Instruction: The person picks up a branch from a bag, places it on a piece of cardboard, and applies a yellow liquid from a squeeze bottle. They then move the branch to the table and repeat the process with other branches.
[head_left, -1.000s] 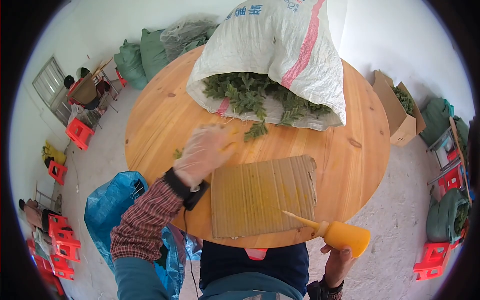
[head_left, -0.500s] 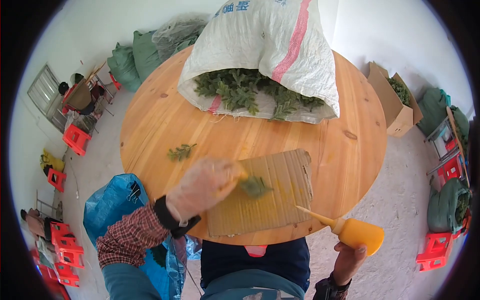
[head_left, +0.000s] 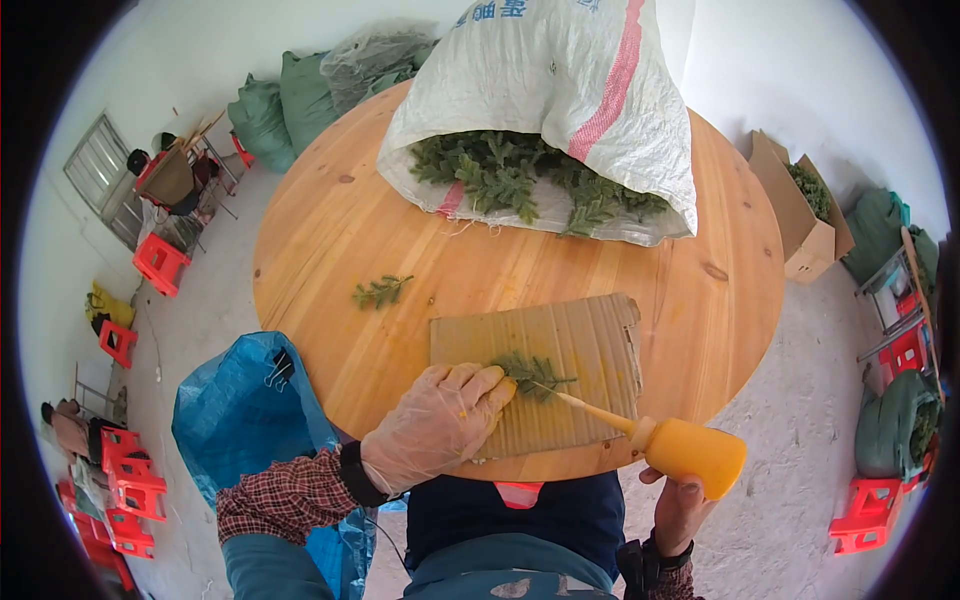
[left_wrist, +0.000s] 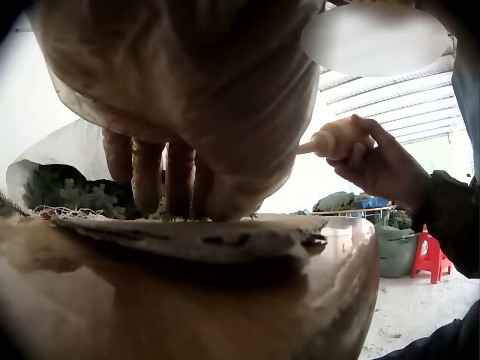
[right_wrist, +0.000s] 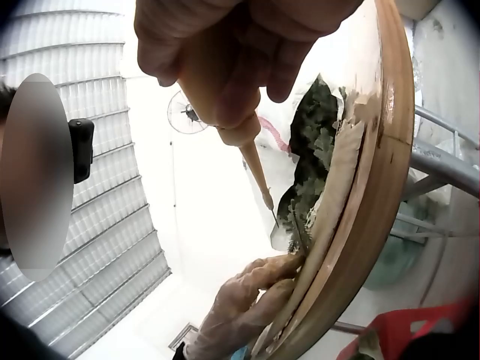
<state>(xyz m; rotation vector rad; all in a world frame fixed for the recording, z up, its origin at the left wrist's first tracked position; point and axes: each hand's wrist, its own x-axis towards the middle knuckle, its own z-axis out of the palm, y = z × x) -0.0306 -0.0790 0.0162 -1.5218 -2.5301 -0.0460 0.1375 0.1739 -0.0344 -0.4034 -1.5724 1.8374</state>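
Note:
My left hand point(head_left: 440, 415), in a clear plastic glove with yellow-stained fingertips, pinches the stem end of a small green fir-like sprig point(head_left: 535, 372). It holds the sprig low over a piece of corrugated cardboard point(head_left: 605, 335) with yellow smears. My bare right hand point(head_left: 685, 512) grips a yellow-orange squeeze bottle point(head_left: 698, 460), tilted so its long nozzle points left. The nozzle's thin tip overlaps the sprig in the head view. From the right wrist view, the bottle point(right_wrist: 210, 82) hangs with its needle-like tip just above the gloved left hand point(right_wrist: 244, 304) and the greenery.
A white woven sack point(head_left: 520, 90) lies on the round wooden table point(head_left: 320, 250), its mouth full of green sprigs. Another sprig point(head_left: 382, 291) lies left of the cardboard. A blue bag point(head_left: 250, 420) hangs at the table's left edge. Red stools point(head_left: 160, 262) stand around.
My left hand has picked up the sprig from in front of the sack and brought it down onto the cardboard. The right hand shifted slightly, bringing the bottle's tip to the sprig.

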